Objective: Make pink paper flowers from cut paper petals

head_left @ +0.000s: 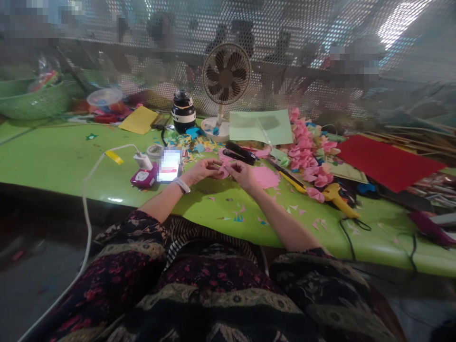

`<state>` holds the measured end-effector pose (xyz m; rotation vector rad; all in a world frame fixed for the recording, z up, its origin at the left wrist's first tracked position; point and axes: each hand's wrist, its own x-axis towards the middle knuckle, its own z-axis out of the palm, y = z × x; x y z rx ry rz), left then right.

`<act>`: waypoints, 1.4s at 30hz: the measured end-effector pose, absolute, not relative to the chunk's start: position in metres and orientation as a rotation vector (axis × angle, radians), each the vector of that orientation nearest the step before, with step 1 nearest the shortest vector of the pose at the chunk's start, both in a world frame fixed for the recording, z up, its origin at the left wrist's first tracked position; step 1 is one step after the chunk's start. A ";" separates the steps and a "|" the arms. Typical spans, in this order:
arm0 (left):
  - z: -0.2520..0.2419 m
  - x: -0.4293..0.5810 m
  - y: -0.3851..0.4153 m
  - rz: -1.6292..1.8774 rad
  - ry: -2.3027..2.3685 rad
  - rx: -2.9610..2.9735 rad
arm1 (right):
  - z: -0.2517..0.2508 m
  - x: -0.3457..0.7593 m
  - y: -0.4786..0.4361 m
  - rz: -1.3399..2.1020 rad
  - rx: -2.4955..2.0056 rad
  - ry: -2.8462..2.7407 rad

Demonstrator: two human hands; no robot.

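Note:
A small pink paper piece (pixel 224 169) is pinched between my two hands above the green table. My left hand (pixel 202 172), with a pale band on its wrist, grips its left side. My right hand (pixel 243 176) has thumb and fingers closed on the right side. Just behind the hands lies a black stapler (pixel 240 153). Flat pink paper (pixel 265 177) rests beside my right hand. Farther right is a heap of folded pink paper flowers (pixel 301 147). The paper's exact folds are partly covered by my fingers.
A phone (pixel 169 165) and a purple power socket (pixel 143 177) with a white cord stand to the left. Behind are a small fan (pixel 226 76) and a black bottle (pixel 183 114). A yellow cutter (pixel 292 182), a yellow glue gun (pixel 340 199) and red paper (pixel 388 160) lie to the right.

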<state>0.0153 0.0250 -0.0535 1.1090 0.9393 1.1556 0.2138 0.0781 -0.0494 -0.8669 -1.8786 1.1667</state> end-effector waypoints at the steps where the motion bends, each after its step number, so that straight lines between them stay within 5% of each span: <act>1: -0.053 0.015 0.025 1.156 0.949 1.110 | -0.050 0.214 0.079 1.166 -0.860 -1.887; 22: -0.060 0.007 0.033 1.079 1.005 1.262 | -0.052 0.219 0.078 1.098 -0.869 -2.085; 33: -0.060 0.005 0.037 1.342 1.110 0.994 | -0.035 0.229 0.161 0.252 -1.300 -2.241; 42: -0.058 0.008 0.039 1.397 1.136 0.926 | -0.046 0.214 0.189 0.294 -1.367 -2.425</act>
